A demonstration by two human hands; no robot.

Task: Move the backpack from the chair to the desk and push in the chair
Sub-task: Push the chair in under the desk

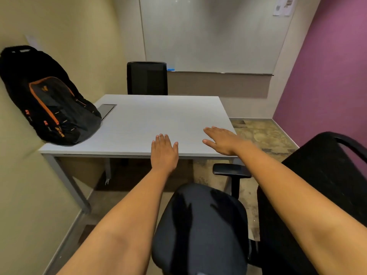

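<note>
Black-and-orange backpack (49, 100) at upper left of frame, on the desk's (158, 116) far-left corner, leaning against the wall, well apart from both hands. Left hand (163, 153) and right hand (222, 140) flat, fingers spread, empty, over the desk's near edge. Chair (200, 225) at lower centre, not pushed in.

Chair (200, 231) backrest cut off right

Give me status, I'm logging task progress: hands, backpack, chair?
Left hand, right hand open, empty, over desk edge. Backpack on desk. Chair not pushed in; path looks unobstructed.
</note>
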